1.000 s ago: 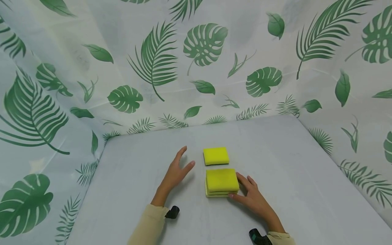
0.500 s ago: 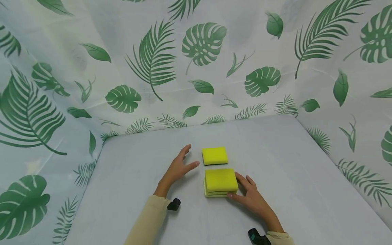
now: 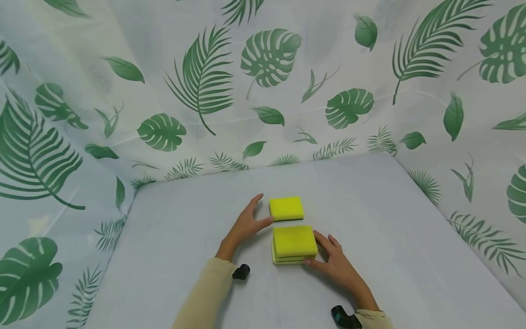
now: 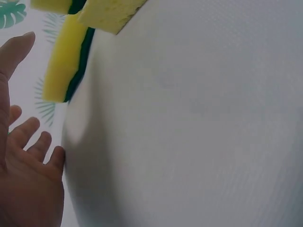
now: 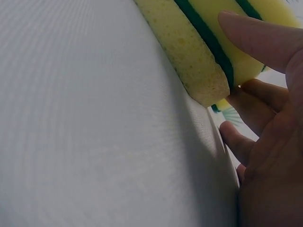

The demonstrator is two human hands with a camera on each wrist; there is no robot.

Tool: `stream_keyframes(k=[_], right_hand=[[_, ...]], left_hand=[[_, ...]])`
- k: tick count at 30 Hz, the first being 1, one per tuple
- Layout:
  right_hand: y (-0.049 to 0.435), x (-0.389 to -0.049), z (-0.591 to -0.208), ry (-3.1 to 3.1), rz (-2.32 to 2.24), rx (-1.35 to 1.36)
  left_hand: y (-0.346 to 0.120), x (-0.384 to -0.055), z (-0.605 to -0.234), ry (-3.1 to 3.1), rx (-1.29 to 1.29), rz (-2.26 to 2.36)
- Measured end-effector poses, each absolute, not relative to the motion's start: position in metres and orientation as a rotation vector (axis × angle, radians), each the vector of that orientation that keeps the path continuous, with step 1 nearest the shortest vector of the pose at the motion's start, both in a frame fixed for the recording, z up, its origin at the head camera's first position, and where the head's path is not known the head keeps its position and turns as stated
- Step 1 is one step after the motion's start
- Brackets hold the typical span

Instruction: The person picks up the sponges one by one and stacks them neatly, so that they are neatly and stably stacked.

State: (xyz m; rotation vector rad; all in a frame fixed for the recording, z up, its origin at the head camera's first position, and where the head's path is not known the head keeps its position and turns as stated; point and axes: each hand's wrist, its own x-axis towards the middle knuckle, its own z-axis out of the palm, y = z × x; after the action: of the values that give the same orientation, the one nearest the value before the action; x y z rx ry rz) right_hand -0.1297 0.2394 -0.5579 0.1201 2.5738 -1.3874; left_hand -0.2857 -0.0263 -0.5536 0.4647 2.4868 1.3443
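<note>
My left hand (image 3: pixel 245 224) reaches towards a single yellow sponge (image 3: pixel 286 208) from its left, thumb and fingers spread apart. In the left wrist view, that sponge's dark green scouring layer (image 4: pixel 79 66) shows, and a gap separates it from the fingers. A stack of yellow sponges (image 3: pixel 294 246) lies just in front of the single one. At the stack's right end, my right hand (image 3: pixel 339 265) holds it, the thumb on the front side and the fingers behind the right end. In the right wrist view, the thumb (image 5: pixel 258 38) lies against the sponge above the paler bottom sponge (image 5: pixel 189 61).
All the sponges lie on a table with a white cover (image 3: pixel 172 256). Behind and at both sides hangs a white curtain (image 3: pixel 304 45) printed with green leaves. Each wrist carries a small black camera, as at the left wrist camera (image 3: pixel 241 272).
My left hand has moved right, closer to the single sponge. My right hand stays at the stack. The whole head view has shifted slightly.
</note>
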Motion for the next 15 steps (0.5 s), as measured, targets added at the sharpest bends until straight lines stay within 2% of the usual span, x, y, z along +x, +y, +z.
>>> stream_keyframes(k=[15], right_hand=[[0.239, -0.128, -0.557, 2.579, -1.376, 0.127]], left_hand=[[-0.007, -0.289, -0.563, 2.478, 0.538, 1.247]])
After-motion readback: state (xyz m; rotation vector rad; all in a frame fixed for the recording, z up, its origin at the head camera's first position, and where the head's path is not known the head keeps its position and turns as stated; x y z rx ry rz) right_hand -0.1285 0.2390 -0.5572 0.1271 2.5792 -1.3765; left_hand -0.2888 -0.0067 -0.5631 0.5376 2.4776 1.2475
